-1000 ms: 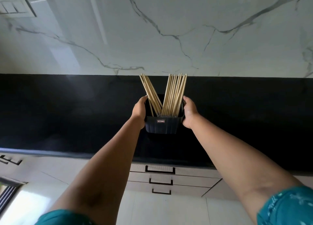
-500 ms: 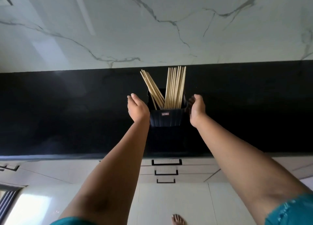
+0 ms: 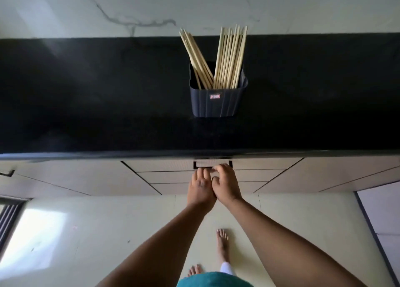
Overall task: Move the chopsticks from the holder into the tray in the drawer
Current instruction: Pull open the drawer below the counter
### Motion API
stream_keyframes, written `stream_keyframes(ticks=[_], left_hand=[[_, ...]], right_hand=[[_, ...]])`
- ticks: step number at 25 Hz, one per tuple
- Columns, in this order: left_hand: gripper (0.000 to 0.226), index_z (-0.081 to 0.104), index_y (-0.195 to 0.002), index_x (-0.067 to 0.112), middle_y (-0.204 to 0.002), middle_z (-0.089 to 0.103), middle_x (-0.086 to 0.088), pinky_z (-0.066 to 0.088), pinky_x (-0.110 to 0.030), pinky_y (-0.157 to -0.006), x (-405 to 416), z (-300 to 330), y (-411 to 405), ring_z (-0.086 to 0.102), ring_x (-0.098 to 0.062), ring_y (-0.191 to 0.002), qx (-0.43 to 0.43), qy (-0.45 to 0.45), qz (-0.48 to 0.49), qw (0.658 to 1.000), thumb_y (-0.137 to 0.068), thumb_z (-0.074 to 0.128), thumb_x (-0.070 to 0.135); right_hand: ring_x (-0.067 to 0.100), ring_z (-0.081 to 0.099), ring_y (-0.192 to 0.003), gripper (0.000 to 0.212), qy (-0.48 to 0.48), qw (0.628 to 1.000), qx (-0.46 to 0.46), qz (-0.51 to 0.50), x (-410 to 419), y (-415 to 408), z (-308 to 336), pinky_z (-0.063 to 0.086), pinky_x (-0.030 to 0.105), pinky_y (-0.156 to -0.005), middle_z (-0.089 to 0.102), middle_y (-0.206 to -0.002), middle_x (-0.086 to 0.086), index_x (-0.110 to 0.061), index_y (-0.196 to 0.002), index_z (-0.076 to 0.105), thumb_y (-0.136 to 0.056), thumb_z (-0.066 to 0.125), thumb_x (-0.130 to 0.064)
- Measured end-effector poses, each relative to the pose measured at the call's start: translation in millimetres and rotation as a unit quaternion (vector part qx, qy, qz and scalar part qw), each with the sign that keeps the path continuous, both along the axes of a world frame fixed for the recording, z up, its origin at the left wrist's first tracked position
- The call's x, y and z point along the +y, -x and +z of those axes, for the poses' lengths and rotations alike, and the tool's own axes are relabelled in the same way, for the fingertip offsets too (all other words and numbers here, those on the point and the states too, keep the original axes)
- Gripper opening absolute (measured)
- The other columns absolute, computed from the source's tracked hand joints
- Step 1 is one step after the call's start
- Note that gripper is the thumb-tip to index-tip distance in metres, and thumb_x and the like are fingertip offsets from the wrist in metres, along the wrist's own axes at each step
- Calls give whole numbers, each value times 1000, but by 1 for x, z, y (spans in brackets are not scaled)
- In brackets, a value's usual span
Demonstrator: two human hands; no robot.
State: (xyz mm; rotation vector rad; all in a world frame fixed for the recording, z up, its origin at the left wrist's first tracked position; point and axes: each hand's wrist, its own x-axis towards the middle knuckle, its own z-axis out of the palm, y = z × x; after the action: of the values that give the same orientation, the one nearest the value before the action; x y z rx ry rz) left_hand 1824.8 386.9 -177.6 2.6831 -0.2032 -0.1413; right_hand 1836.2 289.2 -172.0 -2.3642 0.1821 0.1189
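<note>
Nearest, left hand (image 3: 200, 187) and right hand (image 3: 225, 184) are curling together, touching, fingers on the top drawer's black handle (image 3: 212, 164); pulling straight and level should be opening it smoothly. Farther back, the chopsticks (image 3: 229, 57) are standing in the dark holder (image 3: 216, 103) on the black counter (image 3: 86, 92), its small red label unreadable.

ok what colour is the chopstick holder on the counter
Dark navy, nearly black, with vertical ribs and a small red-and-white label; the holder shows in the head view.
</note>
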Motion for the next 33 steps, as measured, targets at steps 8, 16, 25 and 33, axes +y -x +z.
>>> stream_keyframes(ticks=[8, 16, 25, 33], left_hand=[[30, 58, -120, 7, -126, 60, -16, 41, -38, -98, 15, -34, -56, 52, -33, -117, 6, -84, -97, 992, -96, 41, 11], [34, 69, -104, 11, -107, 69, -13, 42, -27, -75, 27, -14, 17, 61, -31, -97, 123, 33, -28, 991, -96, 41, 30], [34, 58, -62, 18, -75, 66, -13, 39, -26, -55, 32, 8, 173, 58, -29, -68, 250, 180, 112, 945, -90, 47, 34], [37, 70, -95, 13, -97, 70, -14, 39, -27, -67, 30, -3, 306, 58, -29, -81, 213, 129, 98, 964, -93, 40, 34]], right_hand=[[29, 49, -126, 34, 278, 947, 68, 144, -2, -42, -36, 36, 37, -108, 56, -134, 9, -15, -127, 53, -95, 43, -11], [31, 52, -121, 31, 244, 948, 125, 163, -1, 36, -20, 37, 37, -105, 61, -127, 8, -16, -118, 60, -96, 38, -14], [31, 52, -120, 30, 211, 954, 145, 154, 5, 190, -26, 38, 38, -106, 61, -126, 9, -15, -116, 60, -99, 36, -20], [33, 51, -122, 34, 188, 959, 160, 141, 10, 316, -27, 43, 38, -100, 59, -132, 8, -19, -121, 59, -102, 32, -24]])
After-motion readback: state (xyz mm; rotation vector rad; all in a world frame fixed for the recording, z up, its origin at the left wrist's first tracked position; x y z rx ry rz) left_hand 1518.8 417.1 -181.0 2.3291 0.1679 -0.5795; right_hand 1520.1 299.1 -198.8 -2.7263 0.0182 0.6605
